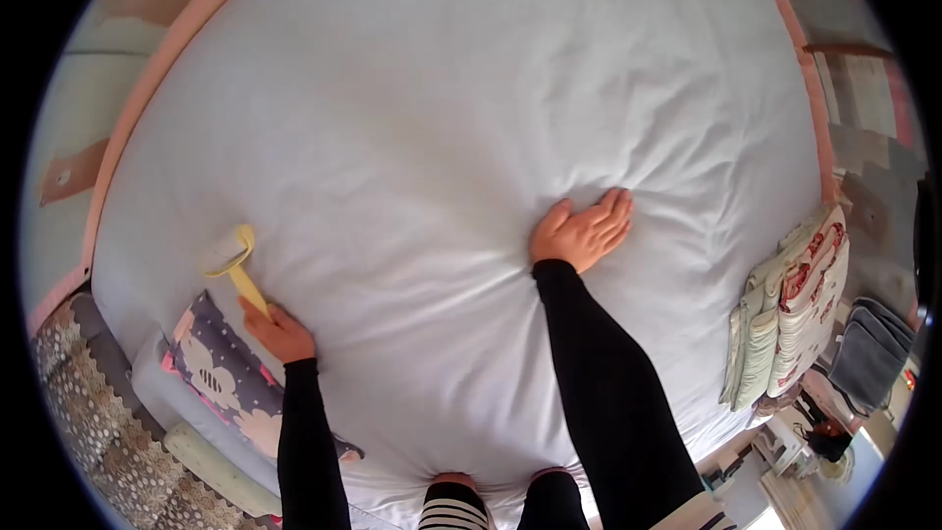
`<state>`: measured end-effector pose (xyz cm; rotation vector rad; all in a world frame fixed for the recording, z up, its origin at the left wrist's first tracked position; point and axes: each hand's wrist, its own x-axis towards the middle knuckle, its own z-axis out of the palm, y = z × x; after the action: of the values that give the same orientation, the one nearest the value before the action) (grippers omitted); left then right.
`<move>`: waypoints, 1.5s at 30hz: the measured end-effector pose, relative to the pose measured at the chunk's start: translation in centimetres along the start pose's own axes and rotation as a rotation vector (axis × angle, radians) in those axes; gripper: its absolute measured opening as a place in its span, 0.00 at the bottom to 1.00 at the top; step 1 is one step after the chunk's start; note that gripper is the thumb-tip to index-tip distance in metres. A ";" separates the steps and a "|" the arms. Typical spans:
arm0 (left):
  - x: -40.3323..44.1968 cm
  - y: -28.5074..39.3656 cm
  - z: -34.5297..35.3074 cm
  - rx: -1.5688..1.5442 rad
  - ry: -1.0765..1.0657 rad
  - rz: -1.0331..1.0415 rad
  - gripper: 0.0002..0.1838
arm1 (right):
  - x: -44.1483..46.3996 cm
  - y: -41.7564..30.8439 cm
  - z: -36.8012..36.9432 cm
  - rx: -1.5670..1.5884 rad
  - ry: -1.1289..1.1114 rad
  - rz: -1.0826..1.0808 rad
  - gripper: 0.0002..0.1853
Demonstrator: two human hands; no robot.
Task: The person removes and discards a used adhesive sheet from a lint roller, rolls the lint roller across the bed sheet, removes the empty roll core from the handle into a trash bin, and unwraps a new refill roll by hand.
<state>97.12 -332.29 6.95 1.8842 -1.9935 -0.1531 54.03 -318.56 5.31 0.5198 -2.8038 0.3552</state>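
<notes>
Roller (246, 285) flat, sheet (422, 88) smooth

The roller is in the left half of the bed (667, 29), inward from its left edge and just beyond the flowered pillow (214, 363) near the bed's near left corner. The left hand (280, 336) has its grip closed around the lower end of the yellow handle, the white roll (229, 244) pointing away from the person. Whether the roll presses on the sheet or sits just above it, I cannot tell.

The right hand (586, 229) lies palm down on the sheet, right of the middle, fingers close together and holding nothing visible. Creases run out from it, more of them toward the bed's right edge, where folded bedding (790, 309) is stacked.

For good rolling, I would lay the whole width of the roll on the cloth and use light, even pressure in straight, overlapping strokes. The creases around the palm could make the roll skip or bunch the fabric, so smoothing them outward first should help. Near the pillow, a shorter stroke seems wise, as the roll could catch on its edge.
</notes>
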 end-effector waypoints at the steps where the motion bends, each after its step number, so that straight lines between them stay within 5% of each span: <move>1: 0.8 1.9 0.1 -0.048 0.007 0.047 0.32 | 0.0 0.0 0.0 0.004 -0.016 0.003 0.40; 5: 6.7 14.3 4.0 -0.241 -0.068 0.541 0.30 | 0.6 0.2 -0.4 0.035 -0.057 0.035 0.41; 9: 11.7 35.4 8.3 -0.502 -0.272 1.029 0.30 | 0.1 0.1 -0.3 0.048 -0.084 0.034 0.41; 12: 11.2 47.8 9.6 -0.565 -0.510 1.237 0.28 | 0.4 0.2 -0.4 0.034 -0.080 0.036 0.42; 14: 9.7 52.2 11.0 -0.404 -0.420 1.329 0.24 | 0.5 -0.1 -0.3 0.036 -0.077 0.029 0.42; 18: 11.4 50.0 10.8 -0.287 -0.502 1.265 0.24 | 0.3 0.1 -0.3 0.043 -0.071 0.020 0.42; 22: 15.1 35.3 7.8 -0.136 -0.527 1.180 0.35 | 0.5 0.1 -0.3 0.033 -0.090 0.034 0.42; 30: 15.4 16.0 -5.3 0.213 -0.601 0.908 0.36 | 0.5 0.1 -0.3 0.019 -0.091 0.037 0.41; 36: 16.5 19.5 -7.3 -0.105 -0.505 0.703 0.32 | 0.3 -0.1 -0.1 -0.017 -0.075 0.035 0.42; 41: 24.9 29.0 3.4 -0.114 -0.108 0.841 0.25 | 0.1 0.0 0.3 -0.033 -0.063 0.011 0.41; 45: 27.4 36.6 8.0 -0.035 -0.158 0.722 0.20 | 0.1 -0.2 0.1 -0.049 -0.064 0.017 0.40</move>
<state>59.52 -357.33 17.72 1.0528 -2.6160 -0.1310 53.98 -318.78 5.23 0.5058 -2.8721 0.2765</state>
